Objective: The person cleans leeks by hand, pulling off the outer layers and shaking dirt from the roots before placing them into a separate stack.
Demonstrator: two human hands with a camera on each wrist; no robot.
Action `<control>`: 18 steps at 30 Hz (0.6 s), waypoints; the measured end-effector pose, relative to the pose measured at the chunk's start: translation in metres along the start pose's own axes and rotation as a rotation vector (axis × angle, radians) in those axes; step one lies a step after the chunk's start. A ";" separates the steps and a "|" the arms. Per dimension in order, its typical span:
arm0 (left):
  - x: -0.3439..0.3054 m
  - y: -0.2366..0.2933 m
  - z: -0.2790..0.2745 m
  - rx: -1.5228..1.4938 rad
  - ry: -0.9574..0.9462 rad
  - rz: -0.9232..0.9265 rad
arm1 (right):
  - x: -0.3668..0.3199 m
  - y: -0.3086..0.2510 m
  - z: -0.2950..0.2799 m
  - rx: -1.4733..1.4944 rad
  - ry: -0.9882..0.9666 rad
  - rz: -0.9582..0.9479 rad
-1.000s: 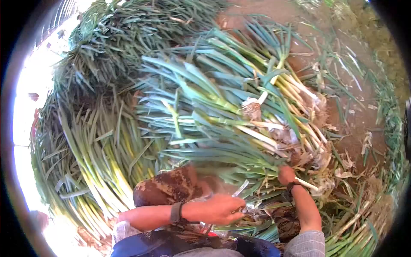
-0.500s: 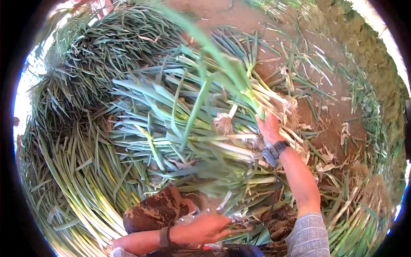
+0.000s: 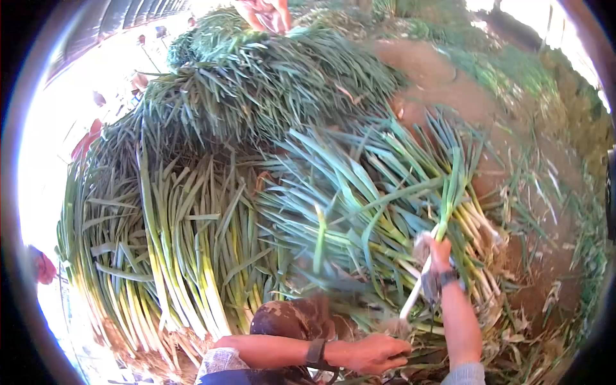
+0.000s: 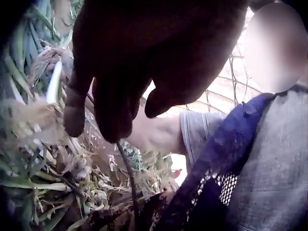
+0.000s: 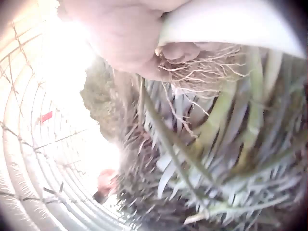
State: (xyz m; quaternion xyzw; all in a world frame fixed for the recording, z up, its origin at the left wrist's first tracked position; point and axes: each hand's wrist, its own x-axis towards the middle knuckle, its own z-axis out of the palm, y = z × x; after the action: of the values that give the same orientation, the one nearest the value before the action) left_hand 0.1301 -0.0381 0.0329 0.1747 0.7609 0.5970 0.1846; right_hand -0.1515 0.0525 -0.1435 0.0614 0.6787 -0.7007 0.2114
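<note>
My right hand (image 3: 440, 254) grips a long green onion (image 3: 416, 292) by its pale stalk, over the right side of a loose heap of green onions (image 3: 359, 186). The leaves of the held one point up and away; its white end and blurred roots (image 3: 396, 328) slant down towards my left hand (image 3: 375, 353). In the right wrist view the white stalk (image 5: 231, 24) crosses my fingers, and a tuft of thin roots (image 5: 207, 67) shows just beneath. My left hand hangs low near my knee with loosely bent fingers, dark in the left wrist view, and nothing shows held in it.
Bundled green onions (image 3: 192, 256) lie at left, roots towards me. A tall pile of them (image 3: 256, 90) stands behind, with another person (image 3: 266, 13) at its far side. Trimmed leaves and scraps litter the brown ground (image 3: 423, 70) at right. My knee (image 3: 292, 317) juts in front.
My right hand has reached up into the heap, taken a green onion and drawn it back towards me, roots near my left hand. The head view has tilted up.
</note>
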 end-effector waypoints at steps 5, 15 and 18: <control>-0.001 0.016 -0.030 -0.143 0.522 0.159 | -0.199 -0.080 -0.030 0.037 -0.190 0.059; 0.073 -0.033 -0.064 -0.404 0.907 0.087 | -0.323 -0.086 -0.057 -0.270 -0.355 -0.018; 0.094 -0.078 -0.046 -0.348 0.675 -0.039 | -0.328 -0.072 -0.059 -0.237 -0.429 -0.069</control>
State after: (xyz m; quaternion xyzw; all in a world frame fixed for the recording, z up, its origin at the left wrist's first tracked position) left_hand 0.0225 -0.0486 -0.0397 -0.0803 0.6692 0.7377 -0.0383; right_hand 0.1056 0.1793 0.0409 -0.1369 0.6974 -0.6200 0.3323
